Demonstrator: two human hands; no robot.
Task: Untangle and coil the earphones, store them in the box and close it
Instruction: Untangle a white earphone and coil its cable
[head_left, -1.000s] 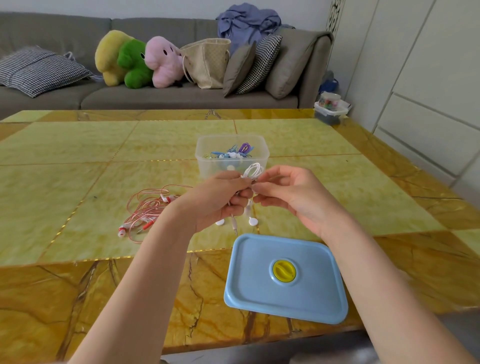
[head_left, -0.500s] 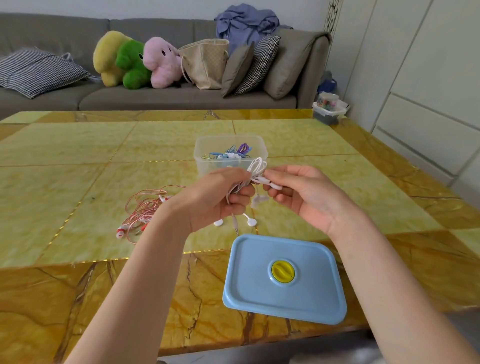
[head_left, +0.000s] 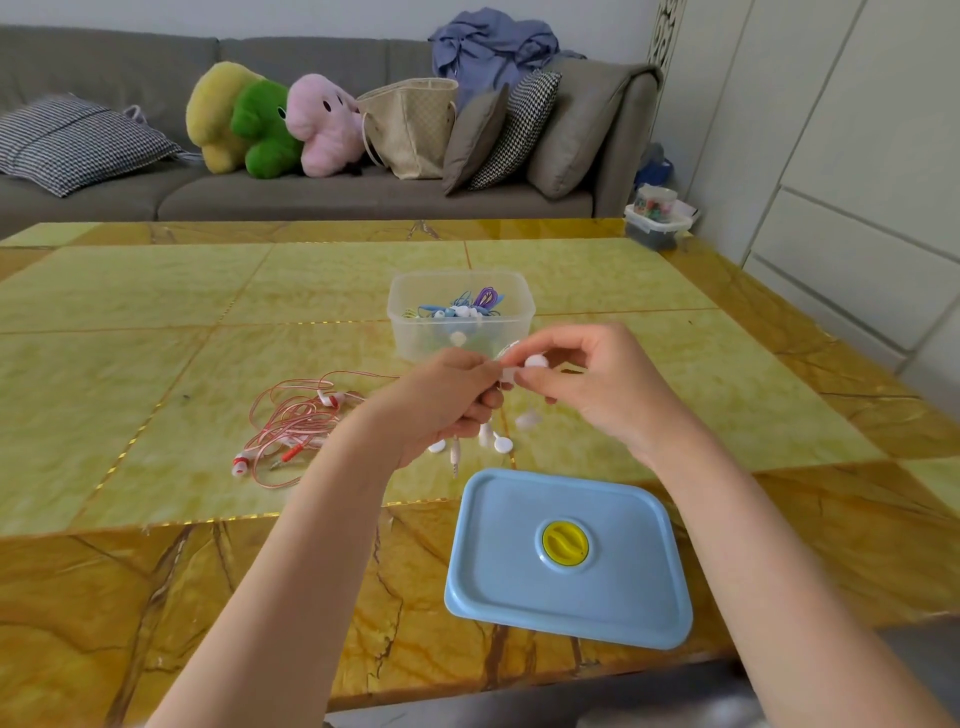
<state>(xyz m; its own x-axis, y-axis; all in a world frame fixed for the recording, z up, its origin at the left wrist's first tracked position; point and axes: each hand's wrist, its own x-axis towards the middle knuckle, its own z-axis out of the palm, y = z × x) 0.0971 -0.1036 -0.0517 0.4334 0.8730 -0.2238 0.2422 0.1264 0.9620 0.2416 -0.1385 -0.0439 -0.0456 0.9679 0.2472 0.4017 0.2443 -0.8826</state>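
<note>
Both hands up over the table: left hand grips the white earphones, right hand pinches the cord. Open box just behind, blue lid at the near edge, red earphones left.

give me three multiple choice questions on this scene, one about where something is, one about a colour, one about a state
1. Where does the blue lid lie?
A. on the box
B. flat on the table, nearer the person than the box
C. on the sofa

2. What colour are the earphones in the hands?
A. white
B. black
C. green

3. What state is the clear box in?
A. closed and empty
B. tipped on its side
C. open, with earphones inside

Answers: 1 B, the lid rests on the table below the hands. 2 A, the left hand and right hand hold white earphones. 3 C, the box has no lid on and coloured cords show inside.
</note>
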